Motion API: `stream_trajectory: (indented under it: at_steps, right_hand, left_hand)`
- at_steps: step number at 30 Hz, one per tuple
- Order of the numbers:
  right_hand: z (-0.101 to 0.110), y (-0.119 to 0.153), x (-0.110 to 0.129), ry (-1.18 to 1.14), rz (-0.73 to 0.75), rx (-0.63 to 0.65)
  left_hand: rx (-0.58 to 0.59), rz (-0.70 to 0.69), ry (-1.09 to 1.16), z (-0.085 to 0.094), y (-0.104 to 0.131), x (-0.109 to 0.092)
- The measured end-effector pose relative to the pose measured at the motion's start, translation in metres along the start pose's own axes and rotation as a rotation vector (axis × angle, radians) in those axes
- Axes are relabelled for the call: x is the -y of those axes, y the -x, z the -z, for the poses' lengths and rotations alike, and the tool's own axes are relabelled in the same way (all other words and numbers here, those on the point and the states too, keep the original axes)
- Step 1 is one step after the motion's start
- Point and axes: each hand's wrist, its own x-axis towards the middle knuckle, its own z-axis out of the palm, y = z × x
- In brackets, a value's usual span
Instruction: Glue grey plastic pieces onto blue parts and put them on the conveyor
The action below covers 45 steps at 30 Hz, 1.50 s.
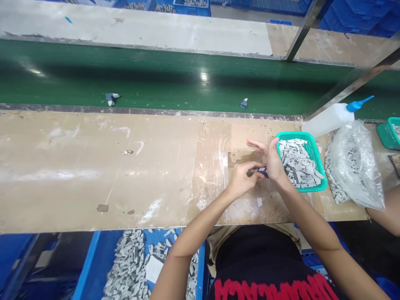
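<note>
Bright, whitish light covers the counter (156, 146), leaving pale glare streaks. Beyond the counter, the green belt (175, 85) mirrors white glints and a dark band. Below the counter it is dimmer; above it, the dark piece (261, 170) in the left hand (243, 180) lacks crisp detail.

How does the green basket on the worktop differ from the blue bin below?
The green basket sits on the worktop, close to the right hand; the blue bin is lower, partly hidden beneath the worktop's edge. The green basket looks much smaller than the blue bin. The green basket has perforated sides; the blue bin's visible side looks solid. Both hold many small, pale pieces.
</note>
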Motion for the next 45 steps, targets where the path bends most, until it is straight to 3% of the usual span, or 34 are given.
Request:
stream_trajectory:
  at_steps: [7,12,17,20,24,28,33,37,40,45]
  right_hand:
    - [-0.011,-0.001,-0.006,0.143,-0.038,-0.104]
    - [-0.013,-0.006,-0.016,0.178,-0.078,-0.103]
    - [-0.008,-0.021,-0.009,0.053,-0.074,-0.03]
    - [0.004,-0.022,0.011,-0.153,0.061,0.03]
    - [0.022,-0.006,0.029,-0.256,0.218,0.057]
    - [0.028,0.012,0.025,-0.259,0.222,0.189]
    - [0.017,0.016,0.016,-0.163,0.173,0.336]
    - [0.004,0.017,0.017,-0.075,0.197,0.289]
    - [-0.002,0.021,0.015,-0.017,0.227,0.213]
    - [-0.001,0.023,0.005,-0.009,0.198,0.219]
  left_hand:
    - [-0.097,-0.068,-0.256,-0.003,0.004,0.005]
    - [-0.091,-0.045,-0.288,-0.005,0.001,0.013]
    - [-0.032,0.016,0.071,0.004,-0.01,0.017]
    - [0.012,0.016,0.385,0.013,-0.016,0.015]
    - [0.122,0.055,0.775,0.02,-0.014,0.008]
    - [0.104,0.216,1.024,0.022,-0.011,0.006]
    - [-0.045,0.359,1.148,0.022,-0.013,0.009]
    - [-0.122,0.443,1.173,0.025,-0.014,0.005]
    - [-0.119,0.496,1.191,0.029,-0.013,0.002]
    - [-0.052,0.5,1.171,0.033,-0.015,0.002]
